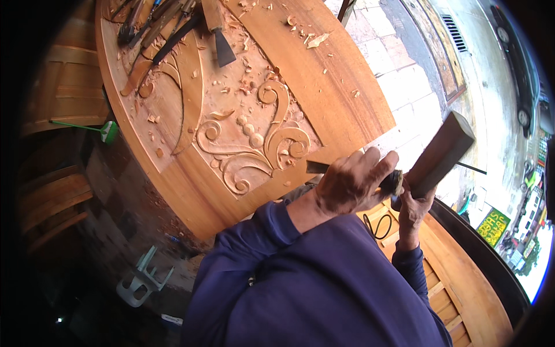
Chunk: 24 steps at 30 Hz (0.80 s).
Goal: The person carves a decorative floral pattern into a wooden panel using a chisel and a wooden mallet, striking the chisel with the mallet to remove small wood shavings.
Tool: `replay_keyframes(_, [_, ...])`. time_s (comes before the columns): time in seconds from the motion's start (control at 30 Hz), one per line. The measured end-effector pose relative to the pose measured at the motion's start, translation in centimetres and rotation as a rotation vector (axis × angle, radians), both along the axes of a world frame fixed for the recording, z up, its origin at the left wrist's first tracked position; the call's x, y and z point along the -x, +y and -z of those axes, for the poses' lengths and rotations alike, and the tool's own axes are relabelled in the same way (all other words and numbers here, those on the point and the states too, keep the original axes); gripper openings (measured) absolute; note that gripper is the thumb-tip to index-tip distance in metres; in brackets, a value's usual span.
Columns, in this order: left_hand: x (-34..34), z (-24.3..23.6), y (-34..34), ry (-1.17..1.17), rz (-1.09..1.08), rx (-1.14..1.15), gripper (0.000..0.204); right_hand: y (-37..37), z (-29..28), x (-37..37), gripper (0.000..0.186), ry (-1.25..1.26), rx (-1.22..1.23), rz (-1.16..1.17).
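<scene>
My left hand (pixel 354 184) is closed around a wood chisel. The chisel's flat dark blade (pixel 316 167) points left, over the lower right edge of a carved wooden panel (pixel 347 75). Its handle end (pixel 394 182) sticks out on the right side of the fist. My right hand (pixel 414 213) grips a blocky wooden mallet (pixel 442 151), raised just right of the chisel handle; the fingers are partly hidden behind it. Scrolls, leaves and a row of round beads (pixel 250 132) stand out in relief on the panel, with wood shavings scattered around them.
A wide-bladed chisel (pixel 224 51) and several carving tools (pixel 159 26) lie at the panel's far end. More panelled wood (pixel 457 260) lies at the right, with a black cord loop (pixel 378 226). A pale plastic chair (pixel 144 279) and green broom (pixel 108 132) are at left.
</scene>
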<state>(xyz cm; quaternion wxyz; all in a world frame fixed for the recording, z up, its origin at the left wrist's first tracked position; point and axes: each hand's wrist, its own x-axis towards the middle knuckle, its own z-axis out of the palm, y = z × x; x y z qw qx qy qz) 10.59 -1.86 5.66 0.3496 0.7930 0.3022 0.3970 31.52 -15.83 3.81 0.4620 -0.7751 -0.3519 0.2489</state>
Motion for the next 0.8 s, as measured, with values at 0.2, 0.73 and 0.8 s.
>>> replay_keyframes(0.2, [-1.5,1.2,2.8,0.036,-0.069,-0.043,0.058,1.7,-3.0,1.1,0.076,0.125,-0.099,0.04])
replay_keyframes(0.73, [-1.6,2.1,3.4,0.028,-0.12,0.044,0.04,3.7,-5.1,1.9,0.082,0.039,-0.087,-0.063])
replay_keyframes(0.8, [-1.5,2.0,3.6,-0.012,-0.123,0.07,0.035,4.0,-5.1,1.9,0.082,0.034,-0.086,-0.062])
